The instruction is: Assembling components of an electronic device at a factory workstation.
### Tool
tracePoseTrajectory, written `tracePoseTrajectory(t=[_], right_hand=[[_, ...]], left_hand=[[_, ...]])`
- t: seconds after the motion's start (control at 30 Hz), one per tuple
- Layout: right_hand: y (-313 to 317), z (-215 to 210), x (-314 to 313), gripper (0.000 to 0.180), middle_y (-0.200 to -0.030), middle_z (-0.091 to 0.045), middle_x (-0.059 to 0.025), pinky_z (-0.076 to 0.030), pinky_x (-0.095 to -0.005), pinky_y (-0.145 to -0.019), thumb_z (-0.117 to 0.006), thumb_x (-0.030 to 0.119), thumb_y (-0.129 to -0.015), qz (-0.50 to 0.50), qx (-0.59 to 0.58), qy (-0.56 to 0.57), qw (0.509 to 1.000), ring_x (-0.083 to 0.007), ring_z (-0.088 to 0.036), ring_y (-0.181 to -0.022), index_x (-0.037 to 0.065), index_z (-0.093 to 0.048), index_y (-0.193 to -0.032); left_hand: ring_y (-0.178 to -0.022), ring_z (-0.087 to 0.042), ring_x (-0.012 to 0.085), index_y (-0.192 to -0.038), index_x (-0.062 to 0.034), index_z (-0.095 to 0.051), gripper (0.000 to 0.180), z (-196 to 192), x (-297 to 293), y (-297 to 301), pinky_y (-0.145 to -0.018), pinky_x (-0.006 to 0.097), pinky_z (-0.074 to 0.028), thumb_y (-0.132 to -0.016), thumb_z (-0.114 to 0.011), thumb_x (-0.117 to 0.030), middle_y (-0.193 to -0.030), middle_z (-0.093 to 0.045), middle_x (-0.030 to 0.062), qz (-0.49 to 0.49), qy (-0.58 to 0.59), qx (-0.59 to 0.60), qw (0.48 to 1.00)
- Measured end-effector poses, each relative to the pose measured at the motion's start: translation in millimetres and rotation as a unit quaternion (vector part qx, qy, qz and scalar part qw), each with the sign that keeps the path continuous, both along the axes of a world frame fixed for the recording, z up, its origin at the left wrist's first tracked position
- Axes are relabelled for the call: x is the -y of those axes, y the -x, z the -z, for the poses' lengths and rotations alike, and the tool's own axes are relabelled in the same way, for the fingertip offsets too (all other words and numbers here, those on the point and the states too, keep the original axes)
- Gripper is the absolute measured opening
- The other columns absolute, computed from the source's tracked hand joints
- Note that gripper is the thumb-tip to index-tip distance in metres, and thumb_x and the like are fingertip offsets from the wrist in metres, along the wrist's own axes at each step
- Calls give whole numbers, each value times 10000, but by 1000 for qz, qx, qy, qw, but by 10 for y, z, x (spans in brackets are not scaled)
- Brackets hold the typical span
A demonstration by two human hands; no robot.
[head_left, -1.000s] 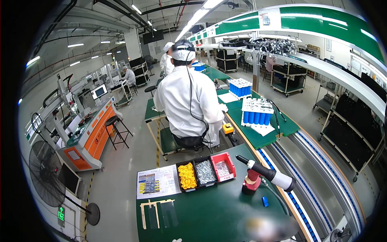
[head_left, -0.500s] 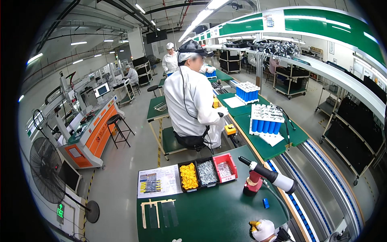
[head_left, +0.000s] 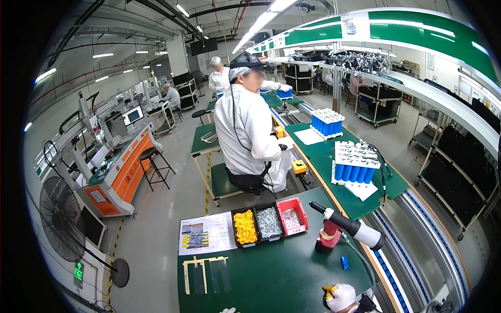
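My right hand (head_left: 342, 298), in a white glove, is at the lower right edge of the green table (head_left: 282, 276). Its fingers are closed around small yellow pieces (head_left: 329, 291), similar in colour to those in the black bin. Of my left hand (head_left: 228, 310), only white fingertips show at the bottom edge; whether it holds anything is hidden. Beyond my right hand a small blue cylinder (head_left: 344, 262) stands on the table. Behind it rests a red and black power tool (head_left: 330, 235) with a grey-white cylindrical body.
Bins of yellow parts (head_left: 245, 228), metal screws (head_left: 269, 223) and clear bags (head_left: 292, 218) line the table's far side, beside a printed sheet (head_left: 207, 233). Blue battery packs (head_left: 356, 161) ride green pallets on the conveyor (head_left: 417, 245). A co-worker (head_left: 250, 125) sits ahead.
The battery packs and their pallets have shifted nearer and to the right along the conveyor. A far co-worker's arm has moved with a pack. My right hand has stayed put; slightly more left fingertips show.
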State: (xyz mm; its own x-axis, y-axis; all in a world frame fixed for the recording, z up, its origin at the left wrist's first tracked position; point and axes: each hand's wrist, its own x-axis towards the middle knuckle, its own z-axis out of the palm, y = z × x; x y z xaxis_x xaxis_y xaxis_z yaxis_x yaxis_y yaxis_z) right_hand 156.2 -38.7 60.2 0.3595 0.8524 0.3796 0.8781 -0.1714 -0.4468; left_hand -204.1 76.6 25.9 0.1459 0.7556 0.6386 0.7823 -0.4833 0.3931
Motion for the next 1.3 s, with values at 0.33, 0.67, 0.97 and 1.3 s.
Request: tracePoseTrajectory(t=[0.33,0.67,0.97,1.3], right_hand=[[5,50,6,83,-737,-668,-135,-513,-500,-638,-729,111,-861,-1,12,7,1000,-364,-654,-689,106,-775,-930],[-28,146,9,229,-746,-674,-90,-548,-460,-693,-753,209,-781,24,-3,60,998,-327,-680,-717,167,-853,-982],[-15,77,16,224,-751,-677,-89,-544,-465,-697,-744,196,-787,28,-28,78,996,-327,-680,-724,166,-851,-982],[-48,155,28,225,-775,-689,-88,-541,-464,-712,-736,198,-804,23,-24,70,997,-328,-680,-741,175,-849,-998]], left_hand=[[-1130,-717,373,-929,-87,-794,211,-31,-11,12,-1040,504,-559,-789,-688,31,-1163,-785,96,2,14,8,1000],[-1155,-716,359,-924,-95,-795,181,19,17,-10,-1069,497,-551,-819,-697,15,-1191,-788,74,-11,18,-10,1000],[-1157,-712,361,-933,-91,-791,200,22,11,-22,-1057,496,-556,-807,-691,28,-1178,-789,74,-8,8,-20,1000],[-1163,-709,370,-935,-86,-789,201,13,13,-20,-1062,498,-554,-808,-691,35,-1187,-785,82,-6,15,-28,999]])
